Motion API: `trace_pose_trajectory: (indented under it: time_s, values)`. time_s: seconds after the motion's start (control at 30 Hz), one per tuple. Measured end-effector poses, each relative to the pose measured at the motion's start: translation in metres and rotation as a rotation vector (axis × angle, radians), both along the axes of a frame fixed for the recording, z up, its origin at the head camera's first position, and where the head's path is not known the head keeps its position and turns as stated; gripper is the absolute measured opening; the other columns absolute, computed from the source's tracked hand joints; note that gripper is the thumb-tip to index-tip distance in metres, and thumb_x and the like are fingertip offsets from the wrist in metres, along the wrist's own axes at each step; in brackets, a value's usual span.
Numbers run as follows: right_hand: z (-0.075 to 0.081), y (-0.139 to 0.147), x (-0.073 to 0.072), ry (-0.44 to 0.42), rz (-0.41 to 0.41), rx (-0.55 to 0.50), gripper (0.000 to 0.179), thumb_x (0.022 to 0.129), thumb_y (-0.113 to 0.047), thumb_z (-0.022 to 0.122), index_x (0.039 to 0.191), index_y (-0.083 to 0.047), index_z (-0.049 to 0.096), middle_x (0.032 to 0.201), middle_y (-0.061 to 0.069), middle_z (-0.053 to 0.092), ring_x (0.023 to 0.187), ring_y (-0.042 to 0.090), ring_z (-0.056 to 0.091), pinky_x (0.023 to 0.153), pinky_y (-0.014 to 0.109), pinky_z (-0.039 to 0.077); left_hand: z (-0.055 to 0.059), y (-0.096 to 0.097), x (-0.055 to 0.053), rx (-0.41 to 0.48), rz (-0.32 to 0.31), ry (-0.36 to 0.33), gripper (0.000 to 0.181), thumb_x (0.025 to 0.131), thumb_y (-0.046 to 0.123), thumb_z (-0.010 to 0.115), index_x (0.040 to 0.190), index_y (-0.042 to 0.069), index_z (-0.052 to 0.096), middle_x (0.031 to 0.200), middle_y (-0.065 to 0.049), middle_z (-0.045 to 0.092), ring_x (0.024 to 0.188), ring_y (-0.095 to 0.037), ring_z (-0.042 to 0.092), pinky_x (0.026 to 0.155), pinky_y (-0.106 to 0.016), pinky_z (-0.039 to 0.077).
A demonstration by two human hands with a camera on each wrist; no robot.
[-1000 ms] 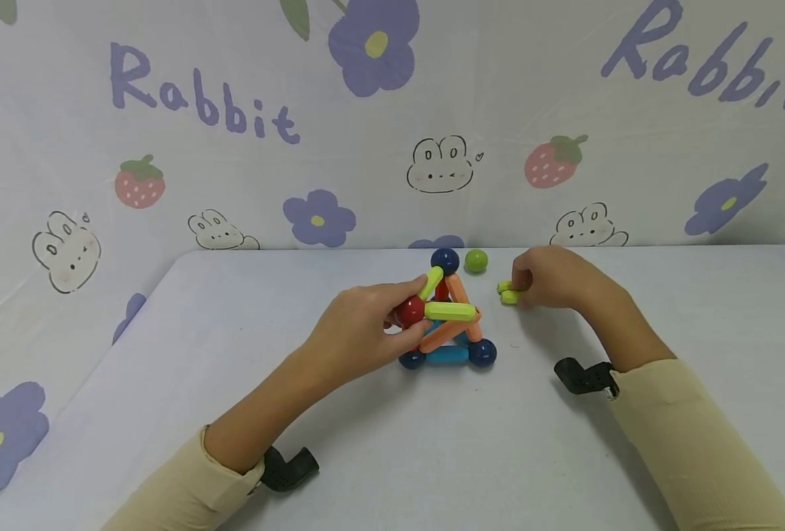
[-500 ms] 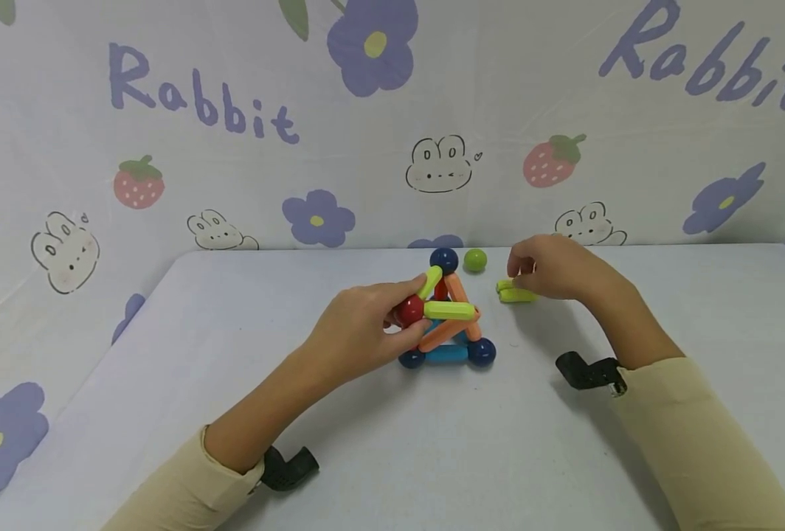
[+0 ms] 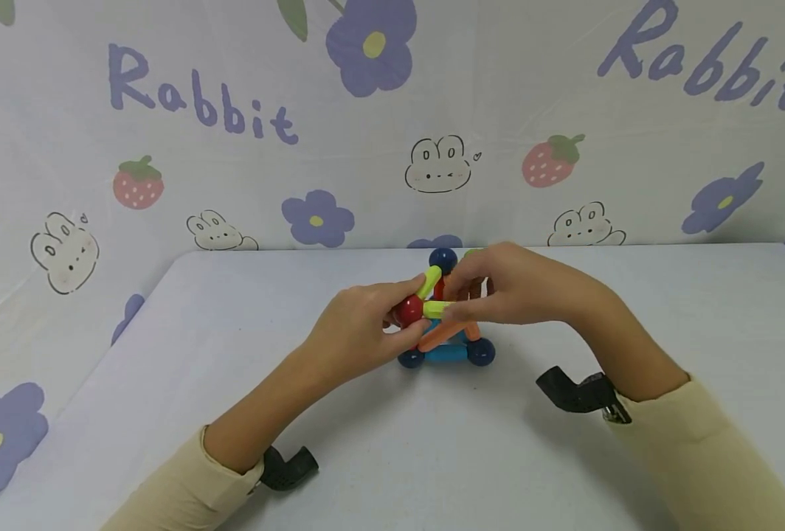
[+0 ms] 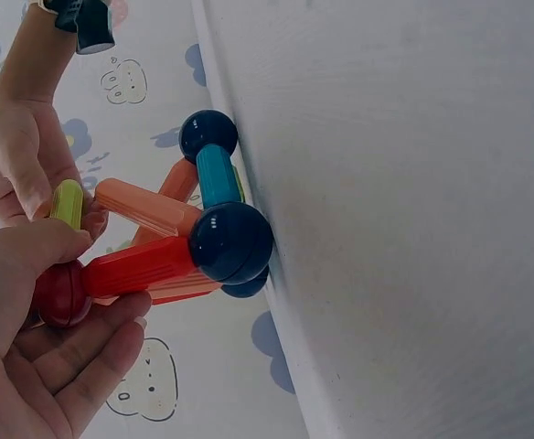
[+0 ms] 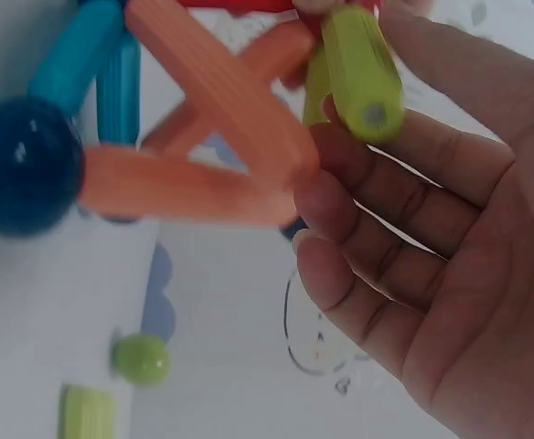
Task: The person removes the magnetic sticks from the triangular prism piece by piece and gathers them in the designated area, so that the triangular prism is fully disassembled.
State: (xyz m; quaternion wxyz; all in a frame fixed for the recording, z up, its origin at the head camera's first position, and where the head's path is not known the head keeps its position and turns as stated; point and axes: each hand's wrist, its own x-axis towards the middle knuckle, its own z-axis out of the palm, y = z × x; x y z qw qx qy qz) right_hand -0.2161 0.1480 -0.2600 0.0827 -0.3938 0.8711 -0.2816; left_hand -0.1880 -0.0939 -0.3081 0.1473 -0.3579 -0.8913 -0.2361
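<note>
The right hand (image 3: pixel 519 284) has left the loose lime-green plastic rod (image 5: pixel 89 416) and reached the multicoloured ball-and-rod frame (image 3: pixel 447 335) on the white tabletop (image 3: pixel 432 457). Its fingers pinch the frame's free-ended lime rod (image 3: pixel 434 309); the left hand (image 3: pixel 359 317) keeps gripping the glossy red ball (image 3: pixel 410 311), so both now work together.

Left grip (image 3: pixel 369 321) and right grip (image 3: pixel 512 284) flank a ball-and-stick frame (image 3: pixel 444 336); a backdrop (image 3: pixel 233 184) closes the rear, while the desk (image 3: pixel 432 450) leaves room to pass in front, between the forearms (image 3: pixel 273 402).
</note>
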Motion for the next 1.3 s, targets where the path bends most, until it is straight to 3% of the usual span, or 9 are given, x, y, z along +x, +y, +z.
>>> trace_pose_trajectory:
  time_s: [0.23, 0.5, 0.7, 0.93, 1.13, 1.3]
  values:
    - [-0.001, -0.008, 0.006, 0.063, 0.088, 0.011, 0.015, 0.087, -0.011, 0.079, 0.102, -0.015, 0.078, 0.087, -0.010, 0.066, 0.084, 0.012, 0.060, 0.073, 0.033, 0.053, 0.000, 0.000, -0.001, 0.012, -0.015, 0.020, 0.053, 0.089, 0.021, 0.076, 0.137, 0.006, 0.062, 0.096, -0.002, 0.073, 0.075, -0.011, 0.063, 0.066, -0.016, 0.050]
    - [0.000, -0.004, 0.006, 0.059, 0.078, 0.010, 0.020, 0.087, -0.007, 0.079, 0.105, -0.015, 0.078, 0.092, -0.010, 0.067, 0.091, 0.016, 0.058, 0.074, 0.033, 0.054, 0.001, 0.000, -0.001, 0.014, -0.011, 0.008, 0.054, 0.089, 0.022, 0.075, 0.139, 0.006, 0.061, 0.100, -0.003, 0.074, 0.075, -0.013, 0.063, 0.066, -0.017, 0.050]
    - [0.003, -0.001, 0.006, 0.043, 0.044, 0.026, 0.020, 0.088, -0.003, 0.076, 0.103, -0.015, 0.077, 0.094, -0.008, 0.067, 0.091, 0.015, 0.059, 0.075, 0.032, 0.055, 0.000, 0.000, -0.001, 0.010, 0.003, 0.001, 0.054, 0.089, 0.023, 0.075, 0.139, 0.007, 0.061, 0.105, -0.004, 0.074, 0.079, -0.011, 0.065, 0.067, -0.017, 0.051]
    - [0.008, 0.009, 0.004, 0.064, 0.009, 0.052, 0.017, 0.092, -0.008, 0.074, 0.108, -0.015, 0.077, 0.098, -0.007, 0.070, 0.089, 0.014, 0.062, 0.076, 0.032, 0.055, 0.000, 0.000, -0.001, 0.008, 0.002, -0.004, 0.052, 0.090, 0.021, 0.074, 0.138, 0.007, 0.062, 0.104, -0.004, 0.074, 0.080, -0.010, 0.066, 0.069, -0.017, 0.052]
    - [0.007, 0.022, -0.005, 0.082, -0.075, 0.089, 0.012, 0.090, -0.004, 0.074, 0.098, -0.013, 0.075, 0.086, -0.003, 0.067, 0.077, 0.015, 0.061, 0.071, 0.033, 0.054, 0.001, 0.001, 0.000, -0.012, 0.020, 0.001, 0.053, 0.090, 0.023, 0.074, 0.139, 0.008, 0.061, 0.103, -0.003, 0.074, 0.077, -0.010, 0.062, 0.067, -0.017, 0.051]
    - [-0.001, 0.032, -0.016, 0.035, -0.156, 0.123, 0.013, 0.090, -0.003, 0.072, 0.101, -0.008, 0.076, 0.092, 0.000, 0.068, 0.080, 0.018, 0.061, 0.073, 0.036, 0.055, 0.001, 0.001, 0.000, -0.010, 0.021, 0.006, 0.052, 0.090, 0.022, 0.074, 0.139, 0.009, 0.061, 0.106, -0.004, 0.074, 0.077, -0.010, 0.063, 0.067, -0.018, 0.051]
